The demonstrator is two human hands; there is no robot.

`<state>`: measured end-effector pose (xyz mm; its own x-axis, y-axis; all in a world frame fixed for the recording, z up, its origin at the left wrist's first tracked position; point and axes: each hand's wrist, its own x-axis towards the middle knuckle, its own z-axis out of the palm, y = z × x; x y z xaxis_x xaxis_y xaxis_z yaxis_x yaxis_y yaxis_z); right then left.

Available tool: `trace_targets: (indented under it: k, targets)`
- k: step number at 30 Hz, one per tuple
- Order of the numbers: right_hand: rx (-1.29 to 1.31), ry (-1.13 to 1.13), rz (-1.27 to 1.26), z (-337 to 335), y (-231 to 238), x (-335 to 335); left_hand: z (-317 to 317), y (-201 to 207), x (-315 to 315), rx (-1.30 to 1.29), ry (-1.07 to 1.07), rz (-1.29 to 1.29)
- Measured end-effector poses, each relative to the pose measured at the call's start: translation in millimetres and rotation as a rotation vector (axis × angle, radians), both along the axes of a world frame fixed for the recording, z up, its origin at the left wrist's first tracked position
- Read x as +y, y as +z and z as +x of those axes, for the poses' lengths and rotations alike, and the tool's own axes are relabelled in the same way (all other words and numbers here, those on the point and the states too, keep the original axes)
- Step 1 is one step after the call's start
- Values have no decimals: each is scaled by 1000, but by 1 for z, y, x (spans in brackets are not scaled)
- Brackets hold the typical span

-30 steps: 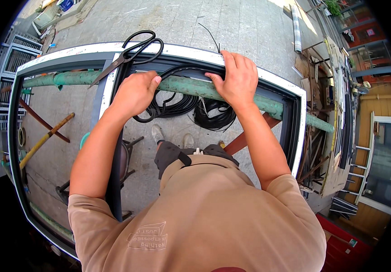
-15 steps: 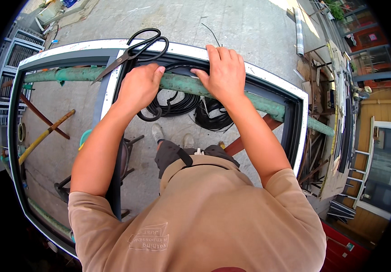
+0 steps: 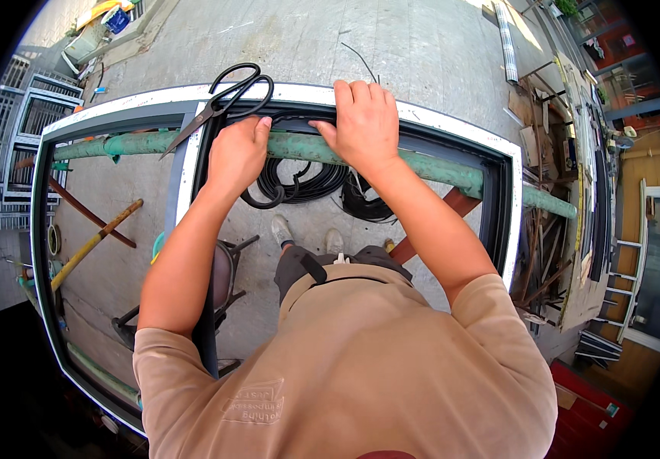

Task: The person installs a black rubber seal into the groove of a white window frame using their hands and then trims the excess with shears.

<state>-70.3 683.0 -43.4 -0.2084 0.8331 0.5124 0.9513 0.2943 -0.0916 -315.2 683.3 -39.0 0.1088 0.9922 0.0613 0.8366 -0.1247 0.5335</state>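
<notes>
A black rubber strip [image 3: 293,116] runs along the inner groove at the far side of a white and grey window frame [image 3: 127,102]. My left hand [image 3: 239,157] is curled at the corner beside the middle bar, its thumb pointing up along the strip. The fingers beneath are partly hidden, but they appear closed on the strip. To the right, my right hand [image 3: 368,126] wraps its fingers over the frame's far rail, with the thumb on the inner side close to the strip. Large black-handled scissors [image 3: 219,109] lie across the frame, left of my left hand.
Green-wrapped pipe [image 3: 437,173] supports the frame from below. Coiled black strips [image 3: 311,183] lie on the concrete floor near my feet. A chair [image 3: 224,277] stands beneath the frame's middle bar. Boards and scrap [image 3: 552,229] are piled at right; more frames [image 3: 39,122] lean at left.
My right hand has slid slightly left along the rail, so the gap between my thumbs is a little smaller. The view has shifted slightly. Both hands stay at the far rail.
</notes>
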Motion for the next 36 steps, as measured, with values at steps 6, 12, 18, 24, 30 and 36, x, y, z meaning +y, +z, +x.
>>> trace_targets:
  k: [6, 12, 18, 24, 30, 36]
  targets:
    - [47, 91, 51, -28, -7, 13, 5, -1, -1, 28, 48, 5]
    - [42, 125, 41, -21, -11, 17, 10, 2, 2, 47, 112, -57]
    - [36, 92, 56, -23, -9, 13, 14, -10, -1, -19, 145, -19]
    - [40, 119, 39, -23, -5, 9, 3, -6, 8, 7, 91, -37]
    - [4, 103, -33, 25, -3, -5, 4, 4, 9, 21, 18, -88]
    - [-17, 122, 31, 30, -7, -6, 0, -2, 10, 50, -6, -24]
